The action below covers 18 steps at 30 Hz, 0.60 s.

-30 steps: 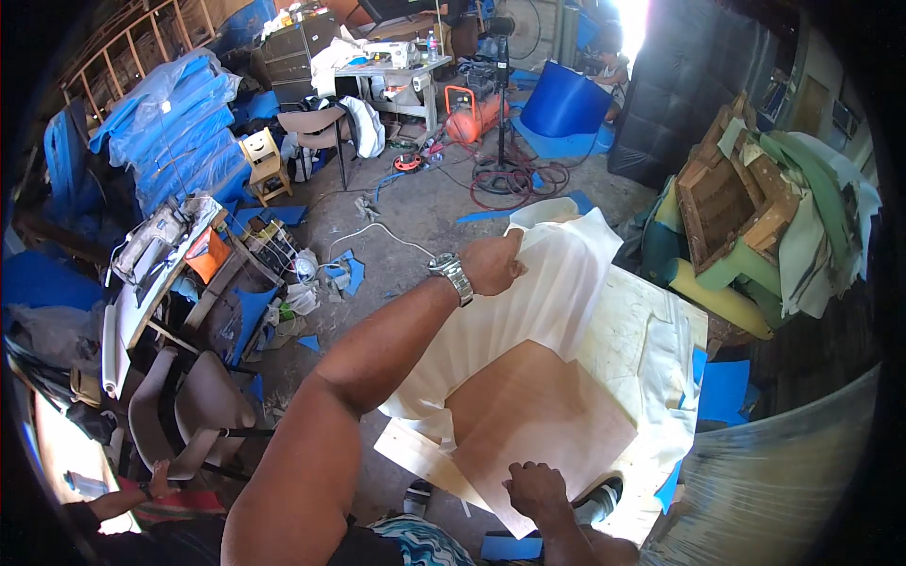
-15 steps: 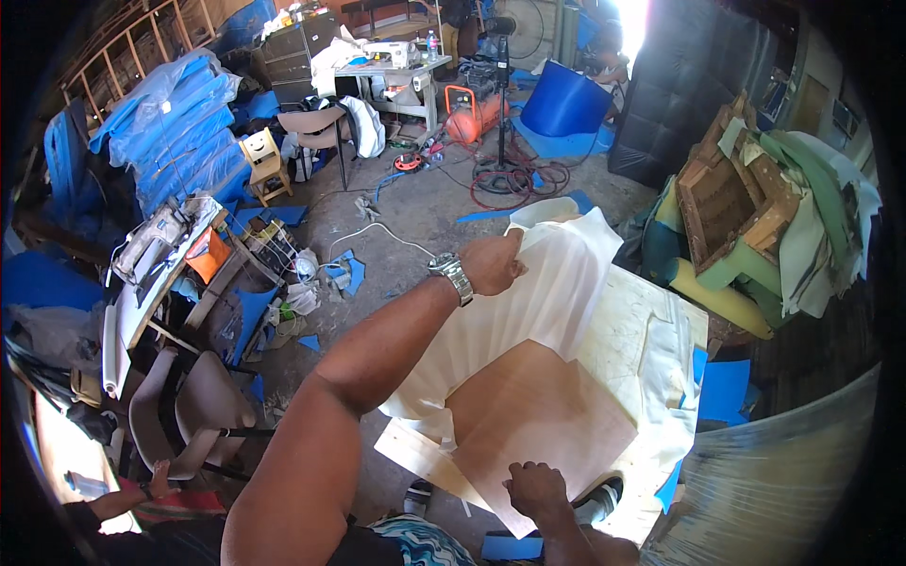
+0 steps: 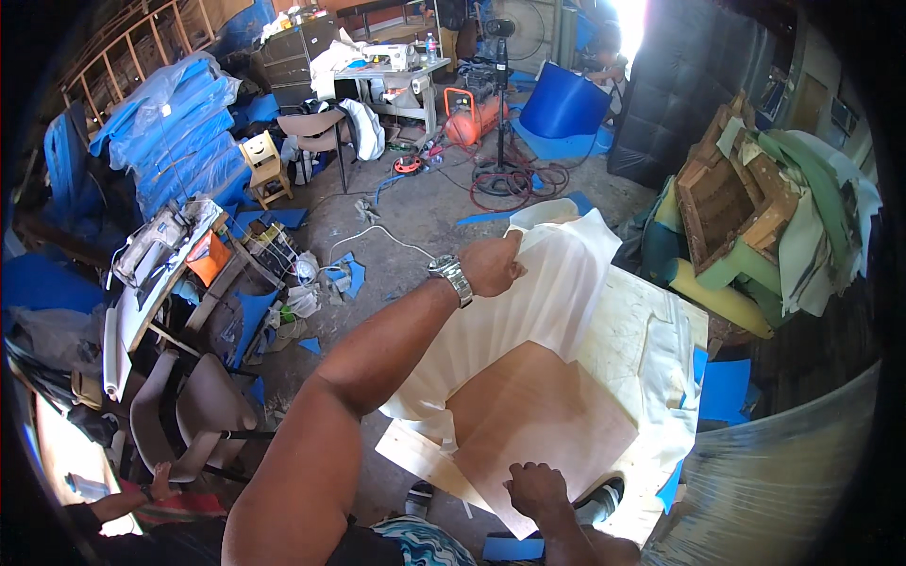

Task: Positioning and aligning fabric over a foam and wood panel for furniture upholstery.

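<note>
My left hand [image 3: 493,266], with a metal-banded watch on its wrist, is closed on the left edge of a sheet of white pleated fabric [image 3: 538,292], holding it up in folds. A flat brown panel [image 3: 538,415] lies tilted over the pale work table [image 3: 628,325], its far edge next to the fabric. My right hand [image 3: 540,491] is over the near part of the panel with its fingers curled. Whatever is beneath those fingers is hidden.
At the lower left another person's hand [image 3: 162,483] is beside a chair [image 3: 212,401]. A sewing machine [image 3: 156,241] stands on a table at left. A worn furniture frame [image 3: 727,198] is at right. Hoses [image 3: 528,189] and blue scraps [image 3: 349,274] lie on the floor.
</note>
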Motion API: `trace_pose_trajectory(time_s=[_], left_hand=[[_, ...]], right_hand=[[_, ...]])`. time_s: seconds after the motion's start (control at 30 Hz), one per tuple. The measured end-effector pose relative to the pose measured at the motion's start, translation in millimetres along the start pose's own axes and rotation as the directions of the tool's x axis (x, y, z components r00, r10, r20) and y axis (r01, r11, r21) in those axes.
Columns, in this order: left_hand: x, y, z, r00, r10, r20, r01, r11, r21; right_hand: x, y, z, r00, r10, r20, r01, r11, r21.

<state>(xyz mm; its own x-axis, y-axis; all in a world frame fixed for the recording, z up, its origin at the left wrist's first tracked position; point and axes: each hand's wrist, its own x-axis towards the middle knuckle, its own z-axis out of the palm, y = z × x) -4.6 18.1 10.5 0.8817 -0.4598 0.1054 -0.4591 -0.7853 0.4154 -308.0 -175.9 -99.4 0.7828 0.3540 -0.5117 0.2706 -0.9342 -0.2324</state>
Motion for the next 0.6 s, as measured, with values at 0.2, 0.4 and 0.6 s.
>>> trace_pose_trajectory(time_s=[0.2, 0.4, 0.6], left_hand=[[0.0, 1.1, -1.2, 1.000, -0.011, 0.012, 0.011, 1.000, -0.003], [1.3, -1.8, 0.7, 1.000, 0.016, 0.002, -0.016, 1.000, -0.008], [0.0, 1.3, -3.1, 0.999, 0.020, 0.028, -0.020, 1.000, -0.002]], right_hand=[[-1.6, 0.6, 0.5, 1.000, -0.016, -0.023, 0.016, 1.000, -0.003], [-1.0, 0.1, -0.2, 1.000, -0.012, -0.022, 0.012, 1.000, -0.008], [-2.3, 0.5, -2.8, 1.000, -0.005, -0.005, 0.005, 1.000, -0.006]])
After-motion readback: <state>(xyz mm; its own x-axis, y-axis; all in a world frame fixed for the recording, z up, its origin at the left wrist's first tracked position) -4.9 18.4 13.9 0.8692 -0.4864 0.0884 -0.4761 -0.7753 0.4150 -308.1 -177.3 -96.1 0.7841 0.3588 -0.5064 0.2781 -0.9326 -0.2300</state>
